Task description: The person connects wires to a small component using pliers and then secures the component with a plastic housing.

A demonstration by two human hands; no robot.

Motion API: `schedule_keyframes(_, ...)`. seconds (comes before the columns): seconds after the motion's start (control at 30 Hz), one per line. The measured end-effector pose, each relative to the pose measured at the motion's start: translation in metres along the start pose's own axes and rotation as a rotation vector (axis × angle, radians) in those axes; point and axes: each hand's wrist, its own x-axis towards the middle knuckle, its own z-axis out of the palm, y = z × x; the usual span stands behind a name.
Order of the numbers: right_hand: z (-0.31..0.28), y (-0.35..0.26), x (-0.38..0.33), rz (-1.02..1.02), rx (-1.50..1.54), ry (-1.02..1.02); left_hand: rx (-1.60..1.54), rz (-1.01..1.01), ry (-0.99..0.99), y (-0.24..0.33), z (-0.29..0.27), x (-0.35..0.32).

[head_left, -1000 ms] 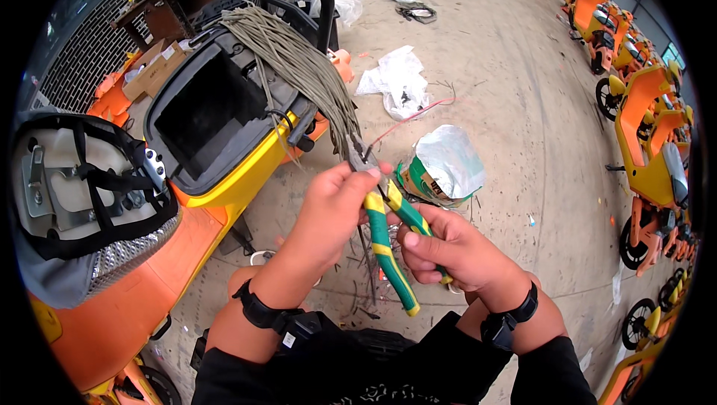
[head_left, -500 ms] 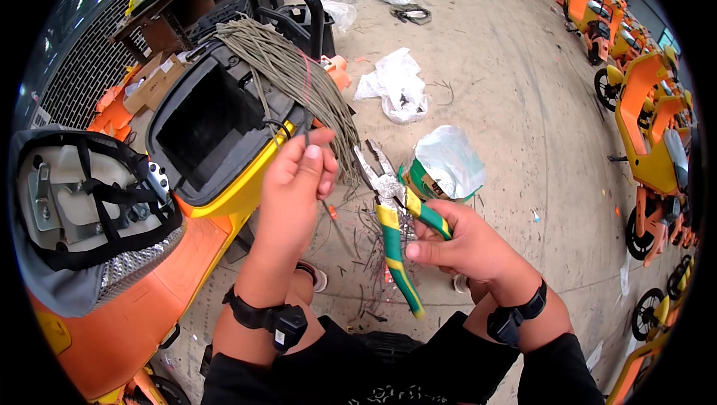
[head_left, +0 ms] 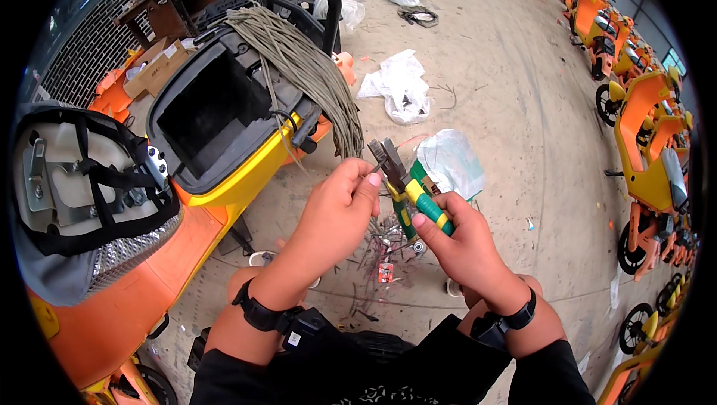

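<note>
Pliers (head_left: 414, 192) (green and yellow) sit in the curled right hand (head_left: 472, 246); left hand (head_left: 334, 211) pinches thin wire (head_left: 377, 169).

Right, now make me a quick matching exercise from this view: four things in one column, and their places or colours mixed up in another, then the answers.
Column one
1. Pliers
2. Cord bundle
3. Cardboard box
4. Largest crumpled plastic bag

Column two
A. Brown
B. Draped along one side of the open storage compartment
C. White, lying on the floor
D. Green and yellow handles, held in the right grip

Right pairs: 1-D, 2-B, 3-A, 4-C.
</note>
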Motion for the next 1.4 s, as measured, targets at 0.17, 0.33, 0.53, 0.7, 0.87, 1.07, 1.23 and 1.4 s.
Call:
schedule_keyframes(0.17,-0.001,-0.006,-0.002,0.009,-0.009,-0.019,0.024,0.008,-0.003,-0.003,0.001,-0.001)
schedule_keyframes(0.33,-0.001,-0.009,-0.003,0.002,-0.043,-0.022,0.056,0.037,0.027,-0.007,0.002,0.0)
schedule_keyframes(0.53,-0.003,-0.007,-0.002,0.06,0.026,-0.04,0.012,0.019,-0.002,-0.001,0.002,0.0)
schedule_keyframes(0.7,-0.005,-0.012,-0.003,0.076,0.027,-0.074,0.059,0.025,0.028,0.0,0.003,-0.002)
schedule_keyframes(0.87,-0.004,-0.003,0.0,0.176,0.28,-0.164,0.258,0.325,0.178,-0.006,0.006,-0.002)
schedule_keyframes(1.07,-0.011,-0.001,0.006,0.254,0.444,-0.388,0.221,0.267,0.093,0.009,0.006,-0.01)
schedule_keyframes(1.23,-0.008,0.01,-0.002,0.183,0.616,-0.483,0.221,0.365,0.153,0.015,0.01,-0.021)
schedule_keyframes(1.4,-0.005,0.018,0.001,0.009,0.495,-0.481,0.196,0.473,0.147,0.012,0.007,-0.021)
